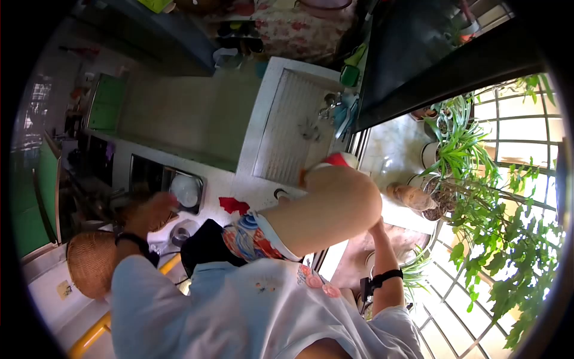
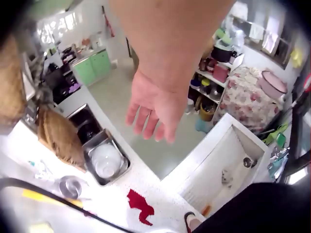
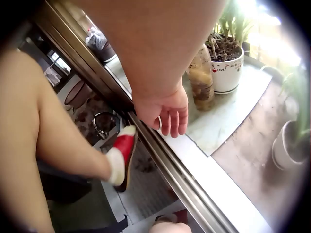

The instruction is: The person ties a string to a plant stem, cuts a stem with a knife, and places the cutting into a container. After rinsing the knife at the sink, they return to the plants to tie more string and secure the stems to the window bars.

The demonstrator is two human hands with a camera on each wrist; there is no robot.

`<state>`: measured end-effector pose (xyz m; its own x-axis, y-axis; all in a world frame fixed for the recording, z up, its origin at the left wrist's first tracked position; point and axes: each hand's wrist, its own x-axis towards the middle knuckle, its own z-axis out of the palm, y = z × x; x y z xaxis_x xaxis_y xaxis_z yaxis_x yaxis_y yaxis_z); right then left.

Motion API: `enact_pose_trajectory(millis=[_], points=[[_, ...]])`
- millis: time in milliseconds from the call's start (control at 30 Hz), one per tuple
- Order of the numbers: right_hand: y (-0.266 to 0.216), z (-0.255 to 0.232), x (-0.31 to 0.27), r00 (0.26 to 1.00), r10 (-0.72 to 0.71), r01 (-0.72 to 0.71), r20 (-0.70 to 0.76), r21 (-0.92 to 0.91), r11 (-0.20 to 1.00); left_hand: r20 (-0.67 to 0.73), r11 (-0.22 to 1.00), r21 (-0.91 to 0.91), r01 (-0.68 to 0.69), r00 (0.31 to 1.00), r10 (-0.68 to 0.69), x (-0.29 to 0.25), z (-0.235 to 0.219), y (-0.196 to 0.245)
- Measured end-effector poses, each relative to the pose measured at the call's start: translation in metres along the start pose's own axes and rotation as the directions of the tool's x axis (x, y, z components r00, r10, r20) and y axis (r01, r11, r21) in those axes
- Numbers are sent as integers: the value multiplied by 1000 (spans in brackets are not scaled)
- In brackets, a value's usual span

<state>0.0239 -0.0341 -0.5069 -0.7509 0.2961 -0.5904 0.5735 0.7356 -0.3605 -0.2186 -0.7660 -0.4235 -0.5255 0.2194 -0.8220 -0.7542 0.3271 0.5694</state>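
My left hand (image 2: 158, 109) hangs in the air with loose, outstretched fingers and holds nothing. In the head view the left hand (image 1: 156, 210) is blurred, over the counter near a small steel sink (image 1: 200, 200). At the window, my right hand (image 3: 167, 111) reaches over the metal sliding track (image 3: 160, 160), fingers relaxed and holding nothing. The raised knee (image 1: 359, 203) partly hides that hand in the head view. Below the track, in the right wrist view, is a foot in a red and white shoe (image 3: 124, 150). A brown-stained plastic bottle (image 3: 200, 87) stands beside the right hand.
A red cloth (image 2: 140, 206) lies on the white counter near a metal pot (image 2: 70, 187) and woven baskets (image 2: 58, 138). A large white washbasin (image 2: 204, 145) adjoins the counter. Potted plants (image 3: 228, 73) line the sill, with a window grille (image 1: 508, 125) beyond.
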Motion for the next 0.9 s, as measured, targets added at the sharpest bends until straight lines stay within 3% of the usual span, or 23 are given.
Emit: enact_pose_trajectory(millis=[33, 67, 100, 167, 233, 333, 433, 500, 533, 633, 700, 767, 900], points=[[6, 9, -2, 1000, 12, -13, 7, 77, 997, 66, 780, 620, -89, 996, 61, -6, 22, 42], [27, 31, 0, 999, 28, -33, 18, 453, 891, 131, 217, 964, -155, 984, 122, -14, 49, 89], [39, 43, -4, 998, 46, -61, 41, 482, 874, 17, 224, 974, -41, 994, 108, -11, 70, 123], [54, 60, -9, 994, 76, -108, 81, 540, 835, -16, 161, 987, -17, 980, 200, -2, 98, 178], [78, 89, -13, 990, 76, -126, 121, 481, 868, -31, 274, 960, -53, 956, 293, 13, 108, 206], [104, 125, -6, 987, 82, -137, 140, 446, 884, 16, 269, 955, -126, 926, 378, 21, 127, 233], [87, 122, -3, 963, 179, -257, 201, 489, 834, 27, 236, 965, -111, 943, 332, 30, 142, 237], [55, 99, 7, 973, 163, -216, 162, 395, 893, 93, 130, 982, -138, 949, 302, 47, 141, 231], [42, 94, 9, 974, 163, -208, 156, 340, 917, 78, 160, 979, -123, 962, 261, 57, 141, 228], [19, 106, 49, 987, 146, -158, 62, 301, 940, 150, 70, 983, -172, 958, 243, 90, 141, 220], [2, 114, 81, 991, 105, -89, -80, 182, 979, 194, 115, 968, -221, 958, 209, 120, 136, 214], [-36, 99, 112, 967, 253, -244, -16, 219, 945, 236, 93, 960, -263, 944, 230, 151, 119, 202], [-74, 99, 175, 871, 490, -480, -42, 140, 866, 261, 96, 951, -294, 929, 261, 199, 87, 188]])
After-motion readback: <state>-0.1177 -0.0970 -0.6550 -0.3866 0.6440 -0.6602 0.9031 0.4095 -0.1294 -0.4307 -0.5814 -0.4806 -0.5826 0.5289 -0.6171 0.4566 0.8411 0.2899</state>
